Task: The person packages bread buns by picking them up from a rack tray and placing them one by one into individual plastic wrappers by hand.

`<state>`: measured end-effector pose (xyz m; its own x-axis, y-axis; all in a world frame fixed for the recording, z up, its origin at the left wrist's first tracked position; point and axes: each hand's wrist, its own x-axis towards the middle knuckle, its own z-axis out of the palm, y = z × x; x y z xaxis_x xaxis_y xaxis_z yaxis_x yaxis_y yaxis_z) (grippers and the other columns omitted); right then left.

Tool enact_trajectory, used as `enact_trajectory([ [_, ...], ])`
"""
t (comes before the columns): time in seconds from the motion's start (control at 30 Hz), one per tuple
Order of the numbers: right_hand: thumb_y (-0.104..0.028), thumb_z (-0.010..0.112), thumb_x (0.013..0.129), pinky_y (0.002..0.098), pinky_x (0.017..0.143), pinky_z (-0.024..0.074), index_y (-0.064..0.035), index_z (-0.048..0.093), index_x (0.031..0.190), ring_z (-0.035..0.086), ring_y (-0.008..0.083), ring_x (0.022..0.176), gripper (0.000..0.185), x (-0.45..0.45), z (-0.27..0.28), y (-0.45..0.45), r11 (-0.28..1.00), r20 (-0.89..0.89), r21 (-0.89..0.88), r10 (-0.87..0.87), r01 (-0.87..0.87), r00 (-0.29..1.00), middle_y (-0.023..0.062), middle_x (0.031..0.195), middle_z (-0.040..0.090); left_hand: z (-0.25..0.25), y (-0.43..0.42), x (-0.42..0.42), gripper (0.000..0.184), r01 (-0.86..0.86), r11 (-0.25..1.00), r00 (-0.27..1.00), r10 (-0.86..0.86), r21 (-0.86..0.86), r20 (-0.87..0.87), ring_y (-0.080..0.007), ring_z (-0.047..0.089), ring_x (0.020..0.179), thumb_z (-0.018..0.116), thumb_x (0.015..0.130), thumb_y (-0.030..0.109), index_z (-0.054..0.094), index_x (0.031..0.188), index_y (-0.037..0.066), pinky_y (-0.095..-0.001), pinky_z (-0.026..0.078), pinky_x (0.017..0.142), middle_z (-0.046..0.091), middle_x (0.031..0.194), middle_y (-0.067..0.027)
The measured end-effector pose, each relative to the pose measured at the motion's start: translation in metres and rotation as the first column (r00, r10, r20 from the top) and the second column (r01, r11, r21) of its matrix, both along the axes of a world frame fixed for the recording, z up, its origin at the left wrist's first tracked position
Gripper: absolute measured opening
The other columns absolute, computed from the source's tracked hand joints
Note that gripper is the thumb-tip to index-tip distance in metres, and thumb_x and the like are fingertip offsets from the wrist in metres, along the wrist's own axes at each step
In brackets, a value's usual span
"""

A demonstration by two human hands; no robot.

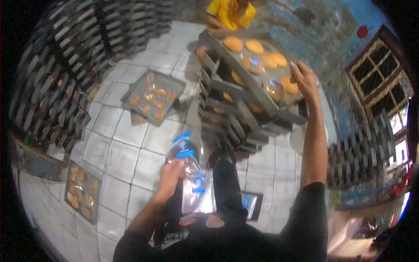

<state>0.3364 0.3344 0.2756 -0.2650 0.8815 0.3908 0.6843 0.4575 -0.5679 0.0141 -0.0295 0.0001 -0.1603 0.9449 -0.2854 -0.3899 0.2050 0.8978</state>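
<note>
My left hand (171,174) is closed on the edge of a clear plastic bag (185,148) with blue print. Just beside it, a shiny clear bag (198,196) with a blue label lies on my lap. My right hand (303,78) is over the right edge of a raised metal tray (248,76), fingers curled beside a round bun (289,85); whatever they hold, if anything, is hidden. Several golden buns sit on this tray. A bagged bun (274,89) with a blue label lies near the hand, and another bagged bun (253,63) is farther left.
More trays are stacked criss-cross under the raised one. On the tiled floor (118,144) lie a tray (152,74) of bagged buns and another tray (98,192) of buns. Tall tray stacks (48,91) stand left. A person in a yellow shirt (231,15) is beyond the stack.
</note>
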Motion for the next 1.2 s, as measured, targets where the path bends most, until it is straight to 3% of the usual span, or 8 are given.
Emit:
enact_trajectory([
  [0.17,-0.044,0.056,0.102,0.0477,0.081,0.0564,-0.0074,0.075,0.113,0.074,0.0374,0.094,0.043,0.084,-0.081,0.16,0.968,0.767,0.209,-0.072,-0.142,0.638,0.0266,0.1,0.074,-0.039,-0.008,0.001,0.018,-0.164,0.986,0.974,0.161,0.006,0.16,-0.0207,0.074,0.09,0.06,0.104,0.014,0.066,0.113,-0.002,-0.0326,0.061,0.076,0.076,0.103,-0.0149],
  [0.3,-0.052,0.065,0.095,0.043,0.082,0.0569,-0.0016,0.073,0.11,0.074,0.0302,0.094,0.053,0.08,-0.057,0.146,0.972,0.419,-0.131,-0.125,0.196,0.899,0.024,0.105,0.074,-0.038,-0.003,0.004,0.019,-0.196,0.981,0.979,0.196,-0.01,0.063,-0.022,0.074,0.09,0.061,0.104,0.014,0.065,0.114,-0.002,-0.0351,0.062,0.079,0.075,0.106,-0.0159],
  [0.47,-0.034,0.078,0.092,0.0319,0.083,0.0537,0.0011,0.059,0.131,0.066,0.0202,0.096,0.056,0.041,-0.02,0.042,0.927,0.302,-0.372,0.07,0.05,0.951,0.0093,0.108,0.071,-0.03,0.017,0.003,0.022,-0.206,0.976,0.956,0.216,-0.074,0.2,-0.0219,0.073,0.092,0.06,0.105,0.019,0.06,0.119,0.002,-0.0354,0.061,0.081,0.074,0.106,-0.0141],
  [0.6,-0.025,0.076,0.092,0.0326,0.09,0.0531,0.0016,0.054,0.137,0.066,0.0212,0.105,0.057,0.033,0.016,-0.023,0.996,0.287,-0.084,-0.01,0.036,0.958,0.0101,0.12,0.068,-0.018,0.046,-0.005,0.026,-0.287,0.957,0.856,0.274,-0.037,0.439,-0.0298,0.072,0.105,0.056,0.107,0.026,0.059,0.116,0.001,-0.0422,0.058,0.09,0.072,0.112,-0.0182],
  [0.67,-0.016,0.074,0.092,0.0355,0.096,0.0528,0.0003,0.055,0.137,0.066,0.022,0.11,0.051,-0.006,0.014,-0.103,0.98,-0.305,0.133,0.183,-0.148,0.935,0.0106,0.122,0.067,0.002,0.065,-0.009,0.024,-0.302,0.946,0.783,0.315,-0.116,0.537,-0.0293,0.07,0.109,0.061,0.105,0.025,0.06,0.113,0.003,-0.0445,0.056,0.098,0.072,0.111,-0.0175],
  [0.73,-0.009,0.075,0.089,0.0386,0.095,0.0569,-0.0013,0.057,0.137,0.068,0.0232,0.11,0.052,-0.042,-0.012,-0.177,0.963,-0.482,-0.113,0.162,-0.245,0.861,0.012,0.124,0.067,-0.003,0.083,-0.01,0.023,-0.32,0.939,0.76,0.332,-0.123,0.559,-0.0292,0.07,0.109,0.062,0.104,0.023,0.059,0.113,0.003,-0.0444,0.056,0.097,0.071,0.111,-0.0179],
  [0.93,0.008,0.079,0.068,0.0442,0.092,0.0572,-0.0062,0.066,0.111,0.065,0.0386,0.112,0.048,-0.123,-0.206,-0.265,0.784,0.05,0.293,0.559,-0.547,0.827,0.0168,0.121,0.063,0.022,0.101,0.016,0.029,-0.272,0.947,0.77,0.32,-0.169,0.553,-0.0314,0.07,0.108,0.066,0.102,0.026,0.059,0.113,0.0,-0.0461,0.06,0.091,0.07,0.114,-0.019],
  [1.2,-0.004,0.075,0.071,0.0585,0.109,0.0415,-0.0073,0.066,0.114,0.064,0.0337,0.111,0.044,-0.158,-0.191,-0.275,0.846,0.09,0.306,0.431,-0.437,0.898,0.014,0.117,0.064,0.029,0.054,0.016,0.043,-0.125,0.991,0.742,0.131,-0.057,0.657,-0.0246,0.068,0.113,0.045,0.107,0.037,0.064,0.128,0.004,-0.043,0.05,0.104,0.071,0.123,-0.0105],
])
